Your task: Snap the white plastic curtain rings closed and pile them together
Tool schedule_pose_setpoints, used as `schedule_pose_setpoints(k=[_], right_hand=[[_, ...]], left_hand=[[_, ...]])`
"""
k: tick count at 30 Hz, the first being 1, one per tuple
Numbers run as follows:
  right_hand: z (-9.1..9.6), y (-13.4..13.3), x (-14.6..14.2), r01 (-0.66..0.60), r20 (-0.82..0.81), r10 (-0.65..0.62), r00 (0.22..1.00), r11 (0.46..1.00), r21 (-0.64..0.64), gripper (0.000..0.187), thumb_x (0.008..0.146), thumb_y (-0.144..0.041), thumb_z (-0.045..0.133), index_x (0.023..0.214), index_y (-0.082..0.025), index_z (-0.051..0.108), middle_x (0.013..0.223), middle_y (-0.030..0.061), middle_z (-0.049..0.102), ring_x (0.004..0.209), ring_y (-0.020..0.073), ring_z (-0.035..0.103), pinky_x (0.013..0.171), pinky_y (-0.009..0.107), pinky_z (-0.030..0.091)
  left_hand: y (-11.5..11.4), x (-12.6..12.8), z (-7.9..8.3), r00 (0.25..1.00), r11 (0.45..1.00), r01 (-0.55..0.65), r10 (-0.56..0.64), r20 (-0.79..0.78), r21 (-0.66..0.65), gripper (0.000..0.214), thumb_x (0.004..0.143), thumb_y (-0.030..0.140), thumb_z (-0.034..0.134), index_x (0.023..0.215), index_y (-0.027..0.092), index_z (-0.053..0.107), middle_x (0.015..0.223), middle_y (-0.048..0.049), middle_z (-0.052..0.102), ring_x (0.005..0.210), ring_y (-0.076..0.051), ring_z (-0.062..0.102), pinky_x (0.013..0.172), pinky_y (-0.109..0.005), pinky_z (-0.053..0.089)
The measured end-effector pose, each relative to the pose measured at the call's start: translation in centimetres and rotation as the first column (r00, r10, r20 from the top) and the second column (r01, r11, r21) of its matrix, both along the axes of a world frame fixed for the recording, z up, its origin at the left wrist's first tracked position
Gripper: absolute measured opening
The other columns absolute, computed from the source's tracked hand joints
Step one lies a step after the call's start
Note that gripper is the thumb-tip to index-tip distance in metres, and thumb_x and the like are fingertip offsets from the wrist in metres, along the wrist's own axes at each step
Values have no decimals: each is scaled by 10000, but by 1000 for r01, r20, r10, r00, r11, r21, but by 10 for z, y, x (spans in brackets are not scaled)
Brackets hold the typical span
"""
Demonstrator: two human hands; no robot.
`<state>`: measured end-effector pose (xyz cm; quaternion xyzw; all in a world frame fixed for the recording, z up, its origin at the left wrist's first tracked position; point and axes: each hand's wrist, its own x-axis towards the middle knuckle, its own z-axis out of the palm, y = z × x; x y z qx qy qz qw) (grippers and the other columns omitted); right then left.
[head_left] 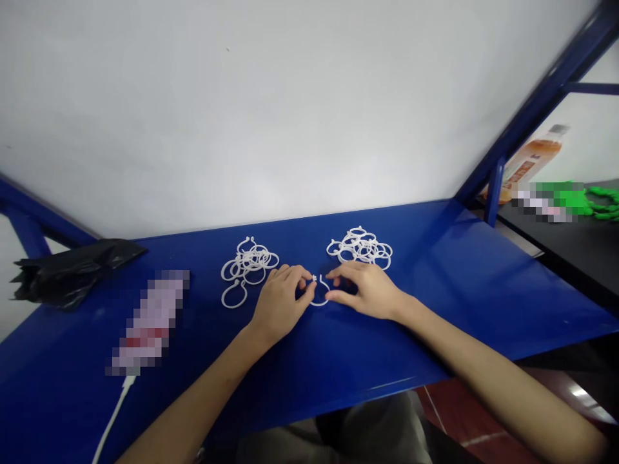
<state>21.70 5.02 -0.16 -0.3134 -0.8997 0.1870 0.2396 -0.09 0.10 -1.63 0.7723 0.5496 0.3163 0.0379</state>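
A white open ring (319, 304), like a plastic curtain ring, is between my hands with its gap at the far side. My left hand (281, 299) pinches the ring's left side near its small knobbed end. On the ring's right side, my right hand (370, 290) has its thumb and fingers apart, the thumb tip close to the rim; whether it touches, I cannot tell. A pile of similar white rings (255, 259) lies beyond my left hand, one ring (234, 295) at its near edge. Behind my right hand sits another ring pile (360, 245).
The blue table (300, 374) meets a pale wall (290, 116). To the left lie a black plastic bag (72, 267) and a blurred-out device (149, 322) with a white cable (113, 412). A bottle (532, 161) and green items (602, 203) rest on a dark surface at right, past a blue frame post (494, 193).
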Motion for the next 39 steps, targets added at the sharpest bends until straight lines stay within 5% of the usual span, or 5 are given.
schedule_pose_setpoints(k=[3, 10, 23, 30, 39], right_hand=[[-4, -4, -5, -2, -58, 1, 998, 1000, -17, 270, 967, -409, 585, 1103, -187, 655, 923, 48, 728, 816, 177, 681, 733, 298, 521], [-5, -3, -3, -109, -157, 113, 981, 993, 36, 203, 1031, -288, 466, 1057, -185, 640, 978, 76, 719, 854, 174, 677, 770, 307, 542], [-3, -8, -6, -161, 58, 156, 986, 983, 88, 315, 1067, -301, 352, 998, -143, 616, 865, 88, 661, 796, 178, 601, 703, 305, 495], [-5, -5, -6, -167, 77, 159, 984, 978, 124, 306, 1068, -295, 352, 966, -146, 599, 833, 70, 634, 766, 168, 559, 668, 282, 451], [-4, -11, -4, -248, 139, 211, 968, 899, 362, 321, 1053, -149, 314, 893, -136, 592, 764, 53, 589, 696, 164, 462, 607, 275, 383]], left_hand=[[-4, 6, 7, 985, 1000, 5, -4, 171, -7, 87, 894, 206, 604, 810, 205, 579, 725, 29, 613, 717, -151, 567, 742, -314, 448], [-4, 5, 8, 817, 930, 198, 18, 576, -309, 177, 866, 358, 683, 961, 224, 619, 793, 36, 666, 705, -124, 611, 677, -253, 471], [-5, 7, 0, 853, 969, 229, -155, 498, -91, 97, 891, 204, 648, 794, 207, 646, 765, 37, 641, 710, -107, 585, 691, -233, 440], [-2, 6, 0, 835, 943, 281, -149, 529, -178, 77, 881, 255, 670, 835, 208, 631, 784, 35, 635, 704, -111, 568, 689, -240, 443], [-6, 4, 1, 835, 919, 313, -147, 531, -238, 89, 855, 140, 601, 801, 208, 620, 790, 25, 645, 719, -124, 581, 700, -266, 444]])
